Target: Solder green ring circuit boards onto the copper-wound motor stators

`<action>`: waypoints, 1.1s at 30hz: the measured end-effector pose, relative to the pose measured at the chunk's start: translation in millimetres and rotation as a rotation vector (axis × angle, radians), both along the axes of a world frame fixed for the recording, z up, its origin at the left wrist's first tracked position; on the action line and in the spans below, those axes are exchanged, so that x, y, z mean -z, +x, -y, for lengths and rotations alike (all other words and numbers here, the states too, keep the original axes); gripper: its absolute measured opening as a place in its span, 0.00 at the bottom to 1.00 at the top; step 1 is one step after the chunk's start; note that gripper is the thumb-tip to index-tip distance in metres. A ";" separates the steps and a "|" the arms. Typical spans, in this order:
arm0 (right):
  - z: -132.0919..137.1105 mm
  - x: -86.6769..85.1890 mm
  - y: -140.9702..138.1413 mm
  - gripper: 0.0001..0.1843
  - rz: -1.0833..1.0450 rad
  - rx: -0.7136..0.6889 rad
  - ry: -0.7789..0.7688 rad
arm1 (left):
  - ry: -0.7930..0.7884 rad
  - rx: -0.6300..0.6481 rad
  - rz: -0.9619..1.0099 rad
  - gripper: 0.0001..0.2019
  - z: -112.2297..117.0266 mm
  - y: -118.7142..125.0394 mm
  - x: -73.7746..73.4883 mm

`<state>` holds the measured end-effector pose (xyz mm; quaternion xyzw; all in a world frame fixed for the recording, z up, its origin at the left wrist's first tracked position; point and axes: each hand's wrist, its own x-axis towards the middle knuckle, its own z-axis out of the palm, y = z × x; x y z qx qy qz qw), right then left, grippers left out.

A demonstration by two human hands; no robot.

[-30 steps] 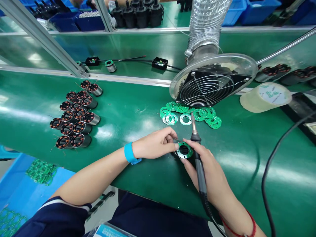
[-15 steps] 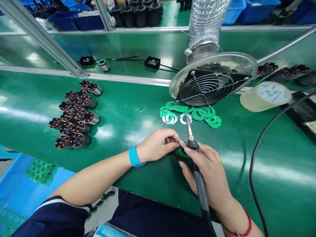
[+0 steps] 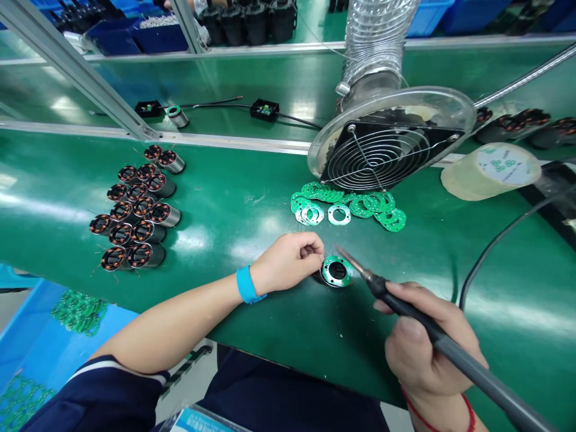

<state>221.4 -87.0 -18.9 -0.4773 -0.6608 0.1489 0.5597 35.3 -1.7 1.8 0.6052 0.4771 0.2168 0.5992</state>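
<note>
A motor stator topped with a round green circuit board (image 3: 336,271) lies on the green bench mat (image 3: 252,210). My left hand (image 3: 290,259) is closed beside it, fingers curled at its left edge, steadying it. My right hand (image 3: 427,348) grips a black soldering iron (image 3: 432,339) like a pen. The iron's metal tip points up-left and hovers just above the board's right rim.
A pile of loose green ring boards (image 3: 348,207) lies under a fume extractor fan (image 3: 389,144) with a foil duct. Several wound stators (image 3: 137,207) sit at the left. A tape roll (image 3: 492,171) and a black cable (image 3: 504,237) are on the right.
My right hand has drawn back toward me and to the right, swinging the iron from upright to slanted with its tip at the board. The board is uncovered again. The left hand barely moved.
</note>
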 end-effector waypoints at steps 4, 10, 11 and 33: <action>-0.3 0.9 1.5 0.10 -0.024 -0.052 0.042 | 0.019 0.000 -0.006 0.07 1.0 0.4 -0.3; -0.3 -0.6 5.2 0.10 0.021 -0.094 0.035 | 0.062 -0.012 -0.061 0.07 2.6 2.0 -1.6; 0.2 0.1 5.8 0.10 0.027 -0.092 0.039 | 0.071 -0.011 -0.071 0.07 2.8 2.3 -1.7; -26.4 -0.7 -3.3 0.24 0.588 -0.097 -0.101 | 0.286 0.242 -0.076 0.07 -3.1 -12.5 -8.8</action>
